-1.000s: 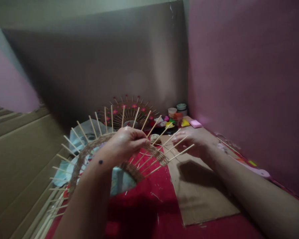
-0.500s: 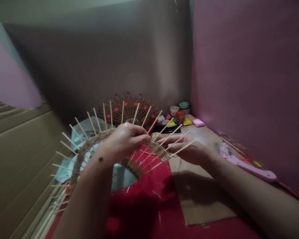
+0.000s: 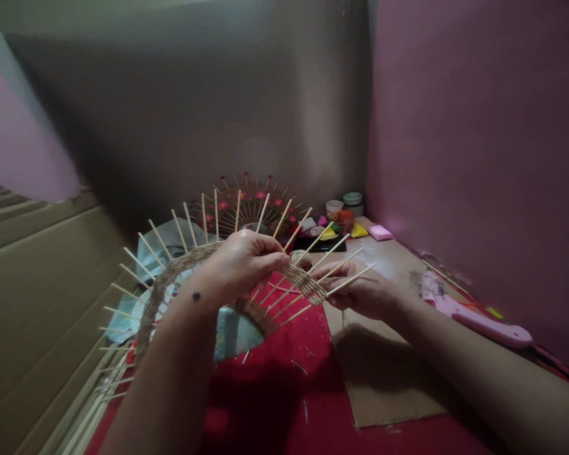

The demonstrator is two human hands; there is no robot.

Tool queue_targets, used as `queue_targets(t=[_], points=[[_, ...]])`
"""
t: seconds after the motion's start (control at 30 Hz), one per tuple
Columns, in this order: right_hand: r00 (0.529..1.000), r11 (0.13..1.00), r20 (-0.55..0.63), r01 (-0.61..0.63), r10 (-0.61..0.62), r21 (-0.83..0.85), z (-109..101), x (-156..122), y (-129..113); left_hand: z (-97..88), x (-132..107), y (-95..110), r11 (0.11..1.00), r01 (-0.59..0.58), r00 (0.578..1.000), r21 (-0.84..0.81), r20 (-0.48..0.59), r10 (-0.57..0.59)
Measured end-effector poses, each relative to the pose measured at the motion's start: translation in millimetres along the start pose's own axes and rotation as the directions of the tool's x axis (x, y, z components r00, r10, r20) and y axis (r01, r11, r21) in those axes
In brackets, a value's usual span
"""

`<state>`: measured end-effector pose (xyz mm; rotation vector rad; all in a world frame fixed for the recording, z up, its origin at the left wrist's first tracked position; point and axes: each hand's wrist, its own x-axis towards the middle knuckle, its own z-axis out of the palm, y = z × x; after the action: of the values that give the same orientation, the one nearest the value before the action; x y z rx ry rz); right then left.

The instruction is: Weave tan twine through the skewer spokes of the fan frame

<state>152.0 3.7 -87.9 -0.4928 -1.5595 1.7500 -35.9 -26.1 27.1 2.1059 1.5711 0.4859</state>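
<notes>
My left hand point(image 3: 239, 262) grips the top of a round frame point(image 3: 171, 278) made of wooden skewers that fan outward, with a band of woven twine around them. Its fingers pinch the band among the skewers. My right hand point(image 3: 360, 292) is under the frame's right edge, fingers curled around the skewer ends and the twine there. The frame is held up above a red cloth point(image 3: 284, 392). A mirror-like centre point(image 3: 234, 332) shows below my left wrist.
A second skewer frame with pink flowers point(image 3: 249, 208) leans on the back wall. Small jars point(image 3: 351, 202) and coloured clay pieces point(image 3: 358, 230) sit in the corner. A pink glue gun point(image 3: 474, 319) lies at right. A cardboard sheet point(image 3: 384, 373) covers part of the cloth.
My right hand has drawn in closer under the frame's right edge and curled its fingers. The frame has shifted slightly up and to the right. The view has panned a little to the right.
</notes>
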Motion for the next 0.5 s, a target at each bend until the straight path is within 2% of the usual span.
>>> queue_targets(t=[0.17, 0.37, 0.5], points=[[1.000, 0.999, -0.021, 0.001, 0.000, 0.045, 0, 1, 2, 1.2, 4, -4, 1.000, -0.022, 1.000, 0.008, -0.016, 0.022], [0.990, 0.997, -0.143, 0.007, 0.004, 0.077, -11, 3, 0, -1.7, 2, -6, 1.000, -0.012, 0.998, 0.007, -0.054, 0.013], [0.994, 0.999, -0.111, -0.004, 0.008, 0.038, -27, 0, -8, -3.3, 0, -5, 1.000, -0.028, 0.995, 0.010, -0.093, 0.029]])
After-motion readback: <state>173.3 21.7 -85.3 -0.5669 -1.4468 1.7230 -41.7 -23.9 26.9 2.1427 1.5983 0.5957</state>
